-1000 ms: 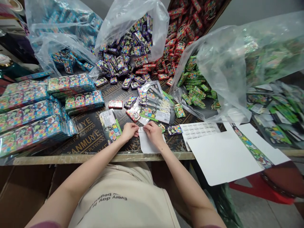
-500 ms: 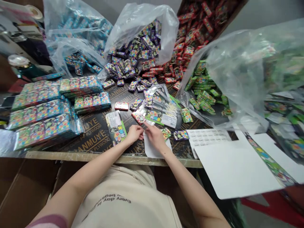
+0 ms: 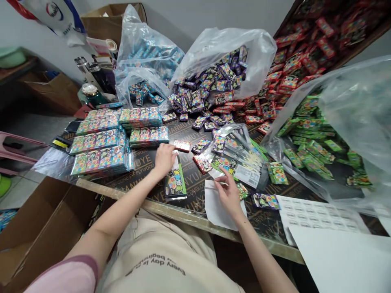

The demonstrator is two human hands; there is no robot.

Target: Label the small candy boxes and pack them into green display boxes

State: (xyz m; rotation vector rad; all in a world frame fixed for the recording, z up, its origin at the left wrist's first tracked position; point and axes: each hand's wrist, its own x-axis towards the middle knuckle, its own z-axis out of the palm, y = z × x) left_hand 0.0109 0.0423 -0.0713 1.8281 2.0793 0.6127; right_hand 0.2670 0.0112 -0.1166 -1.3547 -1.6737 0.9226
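Note:
My left hand (image 3: 165, 159) reaches over the upper end of a flat clear packet with a printed green and black card (image 3: 174, 181). Its fingers are bent down and closed at the packet's top edge; whatever is in them is hidden. My right hand (image 3: 229, 193) hovers above a small white paper sheet (image 3: 221, 211), thumb and fingers apart, holding nothing visible. Beyond it lies a fan of similar clear packets (image 3: 244, 162). Small candy boxes lie close by: a red box (image 3: 202, 163), another red box (image 3: 182, 145) and a purple box (image 3: 218, 144).
Stacked wrapped multipacks (image 3: 97, 158) stand at left. Along the back are bags of blue boxes (image 3: 149, 61), purple boxes (image 3: 220, 77) and green boxes (image 3: 314, 142), plus a heap of red boxes (image 3: 287, 81). A label sheet (image 3: 320, 213) lies right. The table's front edge (image 3: 183, 217) is near my body.
My hands, close together before, have parted. The left hand has moved to the top of the carded packet; the right has opened over the white sheet. The view has swung left.

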